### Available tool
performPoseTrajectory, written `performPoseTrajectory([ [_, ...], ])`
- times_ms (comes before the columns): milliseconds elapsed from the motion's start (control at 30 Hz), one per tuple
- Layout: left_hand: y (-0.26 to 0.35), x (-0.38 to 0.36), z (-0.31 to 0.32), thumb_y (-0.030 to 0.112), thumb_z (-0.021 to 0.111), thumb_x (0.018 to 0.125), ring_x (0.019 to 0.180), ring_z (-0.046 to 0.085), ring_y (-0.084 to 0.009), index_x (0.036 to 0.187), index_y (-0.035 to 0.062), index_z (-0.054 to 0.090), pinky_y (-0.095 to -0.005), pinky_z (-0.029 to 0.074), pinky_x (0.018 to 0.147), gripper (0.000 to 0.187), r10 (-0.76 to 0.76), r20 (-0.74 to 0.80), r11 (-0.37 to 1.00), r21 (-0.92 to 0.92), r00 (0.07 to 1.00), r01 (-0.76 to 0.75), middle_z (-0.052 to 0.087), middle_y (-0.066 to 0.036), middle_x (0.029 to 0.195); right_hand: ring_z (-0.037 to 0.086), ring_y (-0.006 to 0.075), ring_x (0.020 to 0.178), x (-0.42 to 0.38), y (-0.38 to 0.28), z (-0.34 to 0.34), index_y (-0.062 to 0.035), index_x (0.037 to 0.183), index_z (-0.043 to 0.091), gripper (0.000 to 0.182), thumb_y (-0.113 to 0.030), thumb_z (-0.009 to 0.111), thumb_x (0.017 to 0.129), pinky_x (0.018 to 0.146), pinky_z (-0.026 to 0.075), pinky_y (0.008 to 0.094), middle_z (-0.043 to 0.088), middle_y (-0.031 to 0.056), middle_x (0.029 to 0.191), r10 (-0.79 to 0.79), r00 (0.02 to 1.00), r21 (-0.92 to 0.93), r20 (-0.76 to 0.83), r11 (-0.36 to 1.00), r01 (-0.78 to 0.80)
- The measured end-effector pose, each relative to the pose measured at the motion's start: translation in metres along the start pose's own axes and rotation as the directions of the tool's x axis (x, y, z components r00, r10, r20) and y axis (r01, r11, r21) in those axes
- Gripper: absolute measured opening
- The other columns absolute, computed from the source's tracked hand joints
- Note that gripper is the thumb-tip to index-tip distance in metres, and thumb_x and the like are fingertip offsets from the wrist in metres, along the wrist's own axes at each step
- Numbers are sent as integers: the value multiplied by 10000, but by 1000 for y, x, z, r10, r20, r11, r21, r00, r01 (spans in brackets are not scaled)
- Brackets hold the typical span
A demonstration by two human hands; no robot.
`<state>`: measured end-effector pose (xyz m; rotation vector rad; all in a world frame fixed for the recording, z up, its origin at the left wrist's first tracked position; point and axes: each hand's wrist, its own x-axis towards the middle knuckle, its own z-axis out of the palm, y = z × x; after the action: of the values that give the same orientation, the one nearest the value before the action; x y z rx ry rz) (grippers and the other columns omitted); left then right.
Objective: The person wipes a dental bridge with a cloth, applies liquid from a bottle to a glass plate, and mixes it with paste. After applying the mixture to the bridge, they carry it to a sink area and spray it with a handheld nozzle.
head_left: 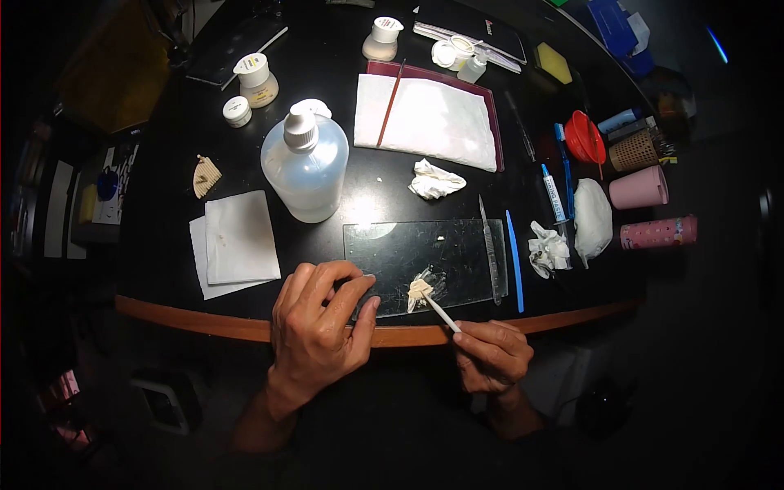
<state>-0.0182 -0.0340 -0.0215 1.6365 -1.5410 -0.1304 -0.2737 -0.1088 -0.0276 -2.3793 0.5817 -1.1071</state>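
Between the fingers and thumb of my right hand [493, 355] is a thin white mixing stick [443, 317], slanting up to the left. Its far end touches a smear of cream-coloured paste [420, 291]. The paste lies on a dark-looking glass slab [380, 253] near the table's front edge. My left hand [318, 322] is by the slab's left front corner, fingers bent, thumb apart from the index finger, and nothing shows in it. Along the slab's right side lies a metal scalpel-like tool [491, 249], with a blue plastic stick [514, 261] beyond it.
A large clear bottle [306, 167] stands behind my left hand, near folded white paper [238, 237]. Farther back, a thin brush [391, 106] lies on a white cloth [441, 122]. Crumpled tissue [437, 180], a paste syringe [554, 193], a red bowl [585, 137] and pink cups [639, 189] are rightward.
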Motion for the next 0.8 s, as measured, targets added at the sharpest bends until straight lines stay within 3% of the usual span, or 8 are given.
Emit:
performPoseTrajectory([
  [800,1,1,0,60,843,770,745,556,-193,996,38,784,-345,448,664,235,-4,12,1000,7,1000,4,690,-37,998,776,200,736,0,0,-1,-17,1003,800,301,43,817,709,518,540,268,789,136,963,-5,1000,-17,29,1000,5],
])
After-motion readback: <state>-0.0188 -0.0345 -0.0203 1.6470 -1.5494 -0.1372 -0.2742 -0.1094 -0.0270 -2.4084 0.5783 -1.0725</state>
